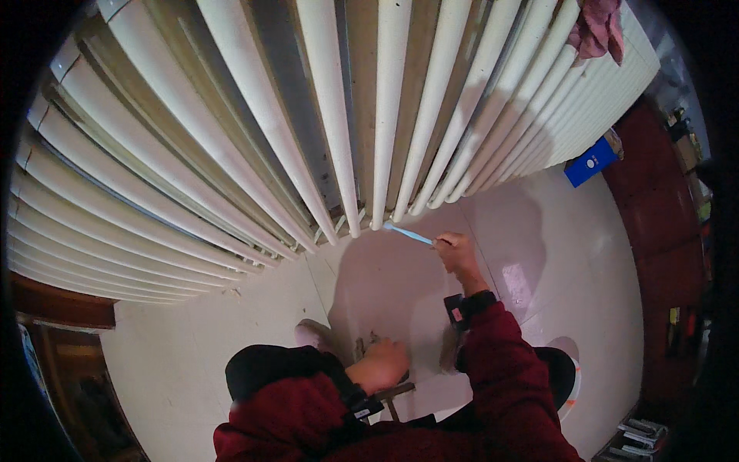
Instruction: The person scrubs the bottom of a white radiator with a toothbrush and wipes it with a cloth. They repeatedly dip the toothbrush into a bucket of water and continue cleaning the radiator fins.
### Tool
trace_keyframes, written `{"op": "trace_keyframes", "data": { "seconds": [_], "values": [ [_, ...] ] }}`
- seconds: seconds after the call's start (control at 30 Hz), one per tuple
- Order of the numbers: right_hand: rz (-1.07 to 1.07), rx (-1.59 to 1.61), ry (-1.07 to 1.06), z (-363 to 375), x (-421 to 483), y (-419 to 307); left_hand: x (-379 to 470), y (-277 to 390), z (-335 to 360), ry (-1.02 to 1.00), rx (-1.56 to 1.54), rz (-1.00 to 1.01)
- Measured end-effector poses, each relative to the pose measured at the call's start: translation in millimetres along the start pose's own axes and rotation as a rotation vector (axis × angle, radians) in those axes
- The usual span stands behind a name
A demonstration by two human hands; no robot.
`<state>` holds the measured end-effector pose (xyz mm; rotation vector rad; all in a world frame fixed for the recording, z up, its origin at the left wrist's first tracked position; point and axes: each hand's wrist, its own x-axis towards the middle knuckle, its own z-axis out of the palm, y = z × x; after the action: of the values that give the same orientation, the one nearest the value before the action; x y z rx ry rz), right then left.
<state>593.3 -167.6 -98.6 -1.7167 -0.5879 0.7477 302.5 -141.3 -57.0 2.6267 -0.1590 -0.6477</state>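
Observation:
My right hand [456,253] is closed around the handle of a slim light-blue brush [409,233], which looks like a toothbrush. The brush's far end touches or nearly touches the foot of a white tube of the radiator [385,115], close to the floor. Lower down, my left hand [381,365] is held between my knees with its fingers curled. A greyish crumpled thing, perhaps a cloth [362,345], shows at its fingers; whether the hand grips it is unclear.
A pink cloth [600,32] hangs over the radiator's upper right. A blue box [591,163] stands on the tiled floor [600,248] beside a dark red cabinet [652,231]. Wooden furniture [69,312] stands at left. Part of a round white rim [571,392] shows beside my right leg.

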Motion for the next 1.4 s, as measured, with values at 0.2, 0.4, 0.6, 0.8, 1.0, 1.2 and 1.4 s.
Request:
{"op": "trace_keyframes", "data": {
  "seconds": [0.2,0.4,0.6,0.8,1.0,1.2,1.4],
  "values": [
    [-0.067,-0.214,0.118,23,9,11,3,0,3,0.008,0.017,-0.041],
    [-0.352,-0.456,0.263,30,-11,19,1,2,11,0.104,-0.086,-0.099],
    [-0.384,-0.435,0.345,60,-25,4,3,-1,9,0.031,-0.101,-0.115],
    [-0.397,-0.139,0.426,78,-21,-14,9,-2,29,0.106,-0.161,-0.170],
    [0.400,0.639,0.013,52,26,-24,7,-2,13,-0.005,-0.175,-0.174],
    [-0.119,0.069,0.196,72,35,-3,2,5,-13,-0.056,-0.043,-0.099],
    [-0.308,-0.377,0.227,71,34,-12,3,7,-30,-0.132,-0.043,-0.080]
  ]
}}
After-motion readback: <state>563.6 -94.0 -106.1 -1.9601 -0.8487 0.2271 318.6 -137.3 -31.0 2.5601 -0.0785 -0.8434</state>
